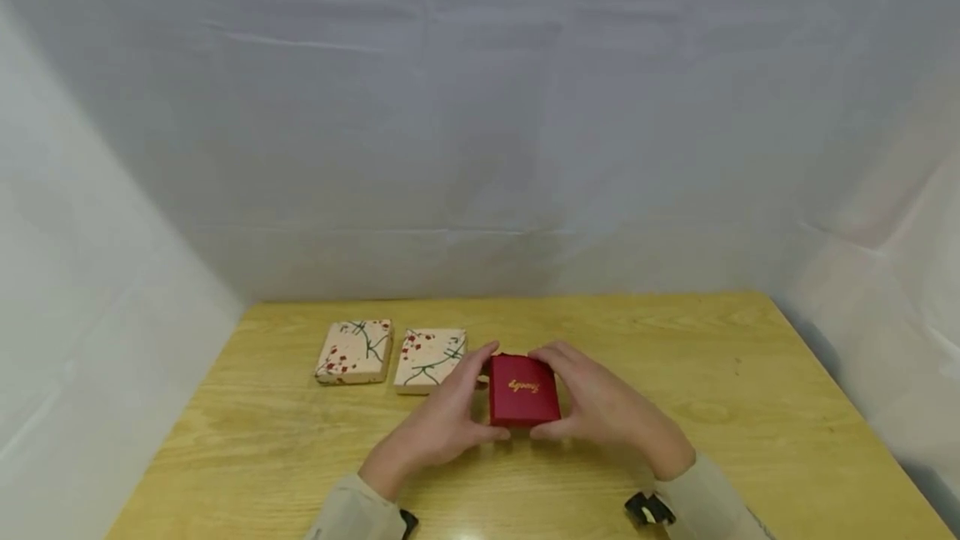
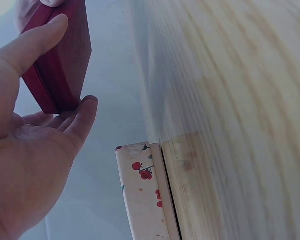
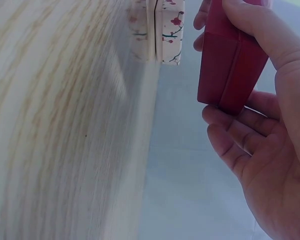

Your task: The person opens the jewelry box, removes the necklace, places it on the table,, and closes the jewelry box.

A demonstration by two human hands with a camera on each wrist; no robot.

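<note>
A red jewelry box [image 1: 524, 394] with gold lettering on its lid is held between both hands, raised off the table. From its left side my left hand [image 1: 448, 419] grips it, thumb on the near edge and fingers round the far edge. My right hand [image 1: 603, 402] grips the right side in the same way. The box's lid seam [image 3: 230, 70] shows closed in the right wrist view. Just left of my left hand lies a cream box [image 1: 429, 363] with red blossoms and green branches, its right edge partly hidden by that hand.
A second blossom-patterned cream box [image 1: 356, 352] lies farther left on the wooden table [image 1: 720, 407]. Pale cloth [image 1: 480, 123] hangs behind the table and along both sides.
</note>
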